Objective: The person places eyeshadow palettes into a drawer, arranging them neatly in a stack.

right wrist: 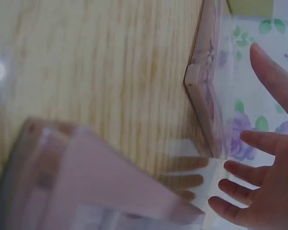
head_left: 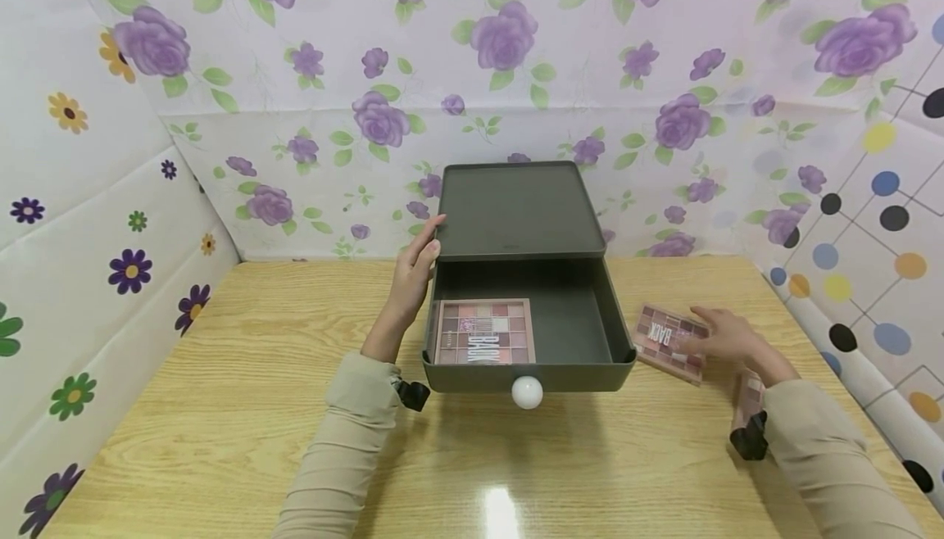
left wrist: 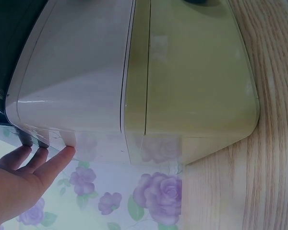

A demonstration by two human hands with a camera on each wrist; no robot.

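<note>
A stacked drawer box (head_left: 519, 207) has a dark grey top and its top drawer (head_left: 531, 377) pulled out by a white knob (head_left: 527, 392). Inside, on the drawer's left side, lies an eyeshadow palette (head_left: 484, 332) with a clear lid. My left hand (head_left: 413, 277) rests straight fingers against the box's left side, near the back edge. Over a second eyeshadow palette (head_left: 667, 341) on the table, my right hand (head_left: 726, 334) reaches with fingers spread. In the right wrist view those fingers are apart from the palette (right wrist: 206, 86). A third palette (head_left: 748, 396) is partly hidden under my right wrist.
The lower tiers of the box, one whitish (left wrist: 77, 72) and one yellow-green (left wrist: 197, 76), show in the left wrist view. All stands on a wood-grain table (head_left: 258, 391). A flowered sheet (head_left: 317, 113) hangs behind, with patterned sheets on both sides.
</note>
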